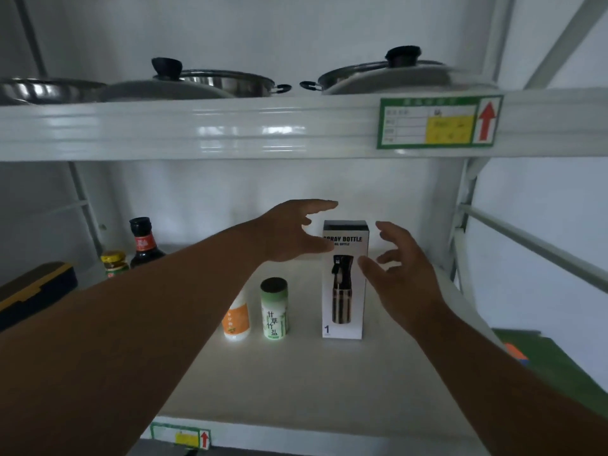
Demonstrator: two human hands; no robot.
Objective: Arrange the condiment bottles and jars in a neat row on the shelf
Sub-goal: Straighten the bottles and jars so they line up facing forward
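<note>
A white spray bottle box [343, 291] stands upright on the white shelf [296, 383]. To its left stand a green-labelled shaker [274, 309] and an orange-labelled white bottle [236, 320], partly hidden by my left forearm. Far back on the left are a dark sauce bottle [143, 241] and a small yellow-lidded jar [114, 263]. My left hand [292, 232] hovers open at the box's upper left, fingers spread. My right hand [398, 274] is open just right of the box, thumb near its front. Neither hand clasps the box.
The upper shelf beam [230, 130] runs overhead with a green label [437, 121]; steel pots with lids [214, 80] sit on it. A dark case with yellow trim [33, 291] lies at the far left. A green object [552, 366] sits lower right beyond the shelf post.
</note>
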